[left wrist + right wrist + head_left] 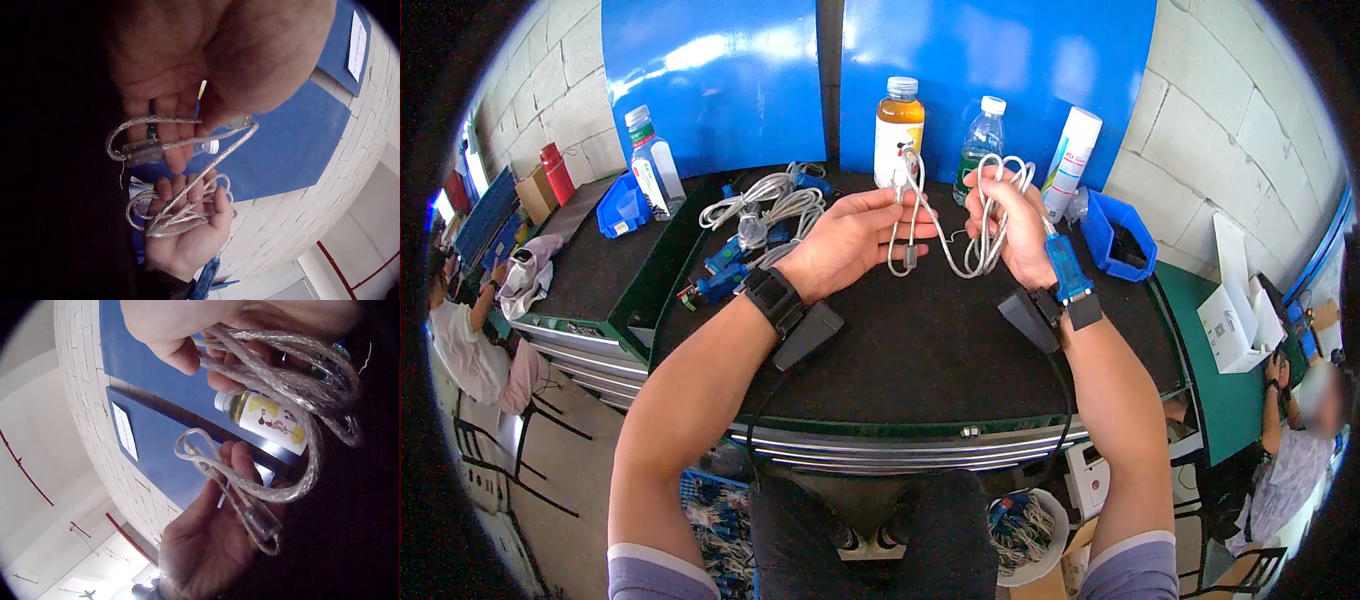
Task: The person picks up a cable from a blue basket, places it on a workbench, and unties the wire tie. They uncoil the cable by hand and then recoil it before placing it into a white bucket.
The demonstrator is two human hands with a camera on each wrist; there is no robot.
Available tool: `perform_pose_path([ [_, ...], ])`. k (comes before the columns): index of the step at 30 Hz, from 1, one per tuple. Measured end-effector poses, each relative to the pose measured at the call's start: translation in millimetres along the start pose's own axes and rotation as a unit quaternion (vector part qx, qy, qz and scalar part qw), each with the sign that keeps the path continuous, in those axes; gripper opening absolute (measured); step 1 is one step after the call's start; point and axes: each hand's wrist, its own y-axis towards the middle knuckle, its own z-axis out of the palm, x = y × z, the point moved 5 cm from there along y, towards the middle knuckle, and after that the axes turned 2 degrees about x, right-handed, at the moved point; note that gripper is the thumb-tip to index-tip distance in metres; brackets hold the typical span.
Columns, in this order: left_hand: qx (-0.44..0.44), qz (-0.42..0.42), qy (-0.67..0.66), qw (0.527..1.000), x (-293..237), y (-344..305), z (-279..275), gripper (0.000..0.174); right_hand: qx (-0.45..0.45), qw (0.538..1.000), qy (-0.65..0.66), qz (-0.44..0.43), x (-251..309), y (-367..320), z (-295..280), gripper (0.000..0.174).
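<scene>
A clear-sheathed silver cable (pixel 948 262) runs between both hands over the dark worktop. My left hand (pixel 830 245) pinches it near one end between thumb and forefinger, the other fingers spread out. Below that pinch, a short loop carries a small grey cylinder (pixel 262 520), which lies close to the left fingers. My right hand (pixel 1018 235) holds the coiled part, several loops, with its fingers curled round them. From the right palm a translucent blue connector (pixel 1068 268) hangs down over the wrist. The end in the left fingertips is mostly hidden.
More grey cables with blue connectors (pixel 725 270) lie left on the worktop (pixel 880 350). Behind the hands stand an amber drink bottle (pixel 898 140), a clear bottle (pixel 983 140) and a spray can (pixel 1072 155). A blue bin (pixel 1118 240) sits at the right, before blue panels.
</scene>
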Motion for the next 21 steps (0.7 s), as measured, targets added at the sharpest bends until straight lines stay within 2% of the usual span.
perform_pose_path([
  [16, 0.005, 0.000, 0.006, 1.000, -1.3, -0.3, 1.8, 0.031, 0.000, 1.000, -0.001, -0.002, -0.5, -1.6, 1.8, 0.029],
  [18, -0.002, 0.014, 0.017, 1.000, -5.1, 1.0, 3.0, 0.030, -0.026, 0.999, 0.018, 0.004, -0.7, -0.7, 1.4, 0.027],
  [21, -0.023, -0.013, 0.014, 1.000, -2.5, 0.2, -5.6, 0.029, -0.042, 0.998, 0.039, 0.034, 2.2, 8.6, 2.4, 0.025],
])
